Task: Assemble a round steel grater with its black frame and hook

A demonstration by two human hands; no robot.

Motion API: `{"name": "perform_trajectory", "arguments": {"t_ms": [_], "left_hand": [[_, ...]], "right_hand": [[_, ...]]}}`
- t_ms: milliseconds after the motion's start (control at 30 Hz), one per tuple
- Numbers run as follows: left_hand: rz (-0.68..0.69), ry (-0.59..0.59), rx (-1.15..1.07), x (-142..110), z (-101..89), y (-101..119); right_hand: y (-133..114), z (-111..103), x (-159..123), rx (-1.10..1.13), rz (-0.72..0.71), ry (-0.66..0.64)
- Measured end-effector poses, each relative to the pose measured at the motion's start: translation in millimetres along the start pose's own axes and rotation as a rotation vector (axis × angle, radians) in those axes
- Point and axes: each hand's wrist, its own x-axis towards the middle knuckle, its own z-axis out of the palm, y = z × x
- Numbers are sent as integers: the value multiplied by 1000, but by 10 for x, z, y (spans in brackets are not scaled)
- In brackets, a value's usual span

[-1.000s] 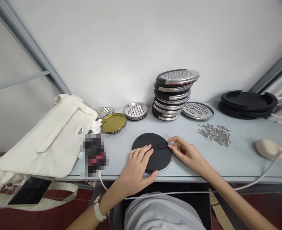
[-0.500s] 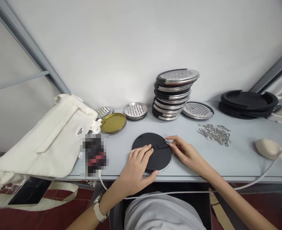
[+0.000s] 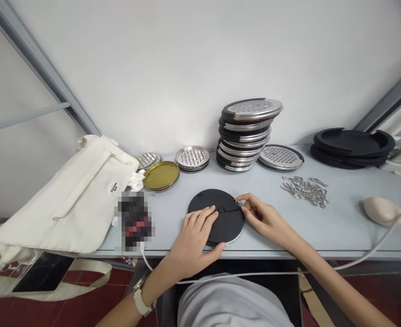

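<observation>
A round black disc with a steel rim point(image 3: 229, 231) lies flat on the light grey bench. My left hand point(image 3: 197, 234) rests on its near half, fingers spread over it and thumb at the front edge. A thin black strap point(image 3: 226, 209) runs across the disc's middle. At the strap's right end sits a small metal clip point(image 3: 238, 203), pinched between the thumb and finger of my right hand point(image 3: 263, 219). The fingers hide part of the clip.
Stacked steel graters point(image 3: 244, 136) and black round covers point(image 3: 352, 147) stand behind. A heap of metal hooks point(image 3: 305, 191), a gold-coloured lid point(image 3: 161, 175), a cream canvas bag point(image 3: 71, 195) and a pixelated object point(image 3: 134, 221) sit nearby. A cable crosses below the bench edge.
My right fingers have shifted slightly at the strap's end, and the metal clip now sits between them. My left hand and the disc stay in place.
</observation>
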Motion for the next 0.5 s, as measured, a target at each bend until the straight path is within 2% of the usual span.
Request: {"name": "perform_trajectory", "arguments": {"t_ms": [500], "left_hand": [[-1, 2, 6, -6, -3, -1]], "right_hand": [[-13, -9, 5, -36, 1, 11]]}}
